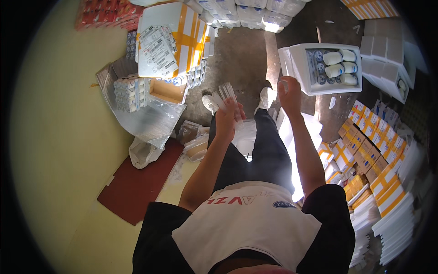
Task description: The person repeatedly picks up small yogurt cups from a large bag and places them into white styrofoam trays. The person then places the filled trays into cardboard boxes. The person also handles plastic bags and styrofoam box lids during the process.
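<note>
My left hand (228,118) is closed around several thin, clear plastic strips or sleeves (226,91) that fan out above its fingers. My right hand (289,94) is raised beside the left wall of an open white foam box (299,68); its fingers are curled about something small and clear that is mostly hidden. Inside that box white bottles (334,71) lie on their sides, next to upright ones with blue-and-white tops. Between my legs is a whitish plastic bag or container (245,137), partly covered by my left hand and trousers.
At the left, a taped foam box (190,37) bearing printed labels stands above shrink-wrapped bottles (129,94) and an open cardboard tray (166,92) on silvery insulating sheet (147,120). Taped cartons (366,147) and stacked foam lids (393,226) are at the right. Wrapped packs (251,13) stand ahead.
</note>
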Demonstrator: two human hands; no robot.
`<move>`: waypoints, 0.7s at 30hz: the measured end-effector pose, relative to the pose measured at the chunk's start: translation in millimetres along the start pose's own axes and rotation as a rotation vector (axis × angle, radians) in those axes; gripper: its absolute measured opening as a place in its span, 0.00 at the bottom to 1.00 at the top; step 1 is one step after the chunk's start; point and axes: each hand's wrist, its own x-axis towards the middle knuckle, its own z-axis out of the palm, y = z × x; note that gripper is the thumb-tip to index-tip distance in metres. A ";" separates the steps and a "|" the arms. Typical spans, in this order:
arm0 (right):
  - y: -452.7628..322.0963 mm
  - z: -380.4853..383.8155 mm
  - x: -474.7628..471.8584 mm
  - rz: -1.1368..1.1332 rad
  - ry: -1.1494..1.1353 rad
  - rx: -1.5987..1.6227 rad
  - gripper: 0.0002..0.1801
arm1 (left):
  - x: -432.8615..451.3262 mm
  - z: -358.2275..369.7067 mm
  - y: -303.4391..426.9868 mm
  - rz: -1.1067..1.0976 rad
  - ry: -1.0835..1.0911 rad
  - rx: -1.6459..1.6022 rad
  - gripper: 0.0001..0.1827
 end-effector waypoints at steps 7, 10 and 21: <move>-165.9 111.5 20.9 0.211 -0.260 0.519 0.13 | -24.3 -91.7 1.8 -0.028 0.170 -0.297 0.17; -214.8 164.0 45.9 0.472 -0.323 0.677 0.20 | -29.7 -129.9 20.1 0.028 0.201 -0.312 0.13; -238.2 177.5 37.6 0.216 -0.248 0.227 0.16 | -47.3 -218.0 29.3 -0.182 0.083 0.029 0.23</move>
